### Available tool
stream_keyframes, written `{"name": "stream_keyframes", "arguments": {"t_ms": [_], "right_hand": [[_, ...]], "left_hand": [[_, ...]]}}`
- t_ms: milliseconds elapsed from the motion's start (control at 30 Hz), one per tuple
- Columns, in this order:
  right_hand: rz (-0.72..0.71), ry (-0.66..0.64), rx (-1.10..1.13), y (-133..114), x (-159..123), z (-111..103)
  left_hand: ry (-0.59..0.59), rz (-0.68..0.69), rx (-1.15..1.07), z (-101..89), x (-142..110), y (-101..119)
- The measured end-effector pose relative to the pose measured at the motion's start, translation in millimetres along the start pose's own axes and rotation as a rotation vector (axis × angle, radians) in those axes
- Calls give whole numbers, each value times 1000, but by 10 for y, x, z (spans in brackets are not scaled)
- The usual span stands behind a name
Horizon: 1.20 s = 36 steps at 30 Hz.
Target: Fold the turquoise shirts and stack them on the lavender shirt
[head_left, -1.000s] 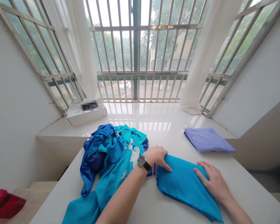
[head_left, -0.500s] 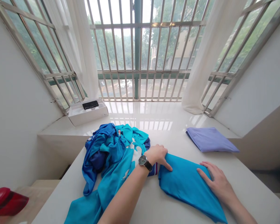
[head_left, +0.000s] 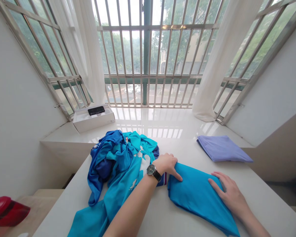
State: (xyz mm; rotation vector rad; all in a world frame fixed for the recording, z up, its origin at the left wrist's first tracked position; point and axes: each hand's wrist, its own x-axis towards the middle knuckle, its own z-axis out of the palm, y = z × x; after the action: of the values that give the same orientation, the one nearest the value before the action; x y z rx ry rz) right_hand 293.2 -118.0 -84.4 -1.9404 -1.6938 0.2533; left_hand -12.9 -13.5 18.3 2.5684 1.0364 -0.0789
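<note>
A folded teal-blue garment [head_left: 194, 191] lies on the white table in front of me, its near right corner reaching the table's front. My left hand [head_left: 166, 164], with a watch on the wrist, is closed at the garment's far left corner, thumb on top. The tips of its fingers are partly hidden. On the right edge rests my right hand [head_left: 229, 192], thumb and fingers apart on the cloth. Beside my left forearm sits a crumpled pile of blue and turquoise clothes [head_left: 123, 158] with white prints, one length trailing toward me.
A folded lavender cloth [head_left: 223, 148] lies at the table's far right. On the white window ledge [head_left: 150, 118] stands a white box [head_left: 93, 121] with a black phone-like device [head_left: 96, 110] on top. A red object [head_left: 8, 211] is at lower left, below table height.
</note>
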Motion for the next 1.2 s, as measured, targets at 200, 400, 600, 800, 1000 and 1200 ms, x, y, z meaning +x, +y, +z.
{"name": "stream_keyframes", "arguments": {"t_ms": [200,400,600,800,1000,1200], "right_hand": [[4,-8,11,25,1,8],[9,-9,16,21,3,6],[7,-9,16,26,9,17],[9,-12,17,20,10,12],[19,-24,23,16,7,-1],[17,-2,30,5,5,10]], "left_hand": [[-18,-5,0,5,10,-11],[-21,-8,-4,2,12,-9],[-39,-14,-5,-7,9,-4],[-21,-4,-10,9,8,-10],[-21,-8,-16,16,18,-22],[-13,-22,-23,-5,-3,-40]]}}
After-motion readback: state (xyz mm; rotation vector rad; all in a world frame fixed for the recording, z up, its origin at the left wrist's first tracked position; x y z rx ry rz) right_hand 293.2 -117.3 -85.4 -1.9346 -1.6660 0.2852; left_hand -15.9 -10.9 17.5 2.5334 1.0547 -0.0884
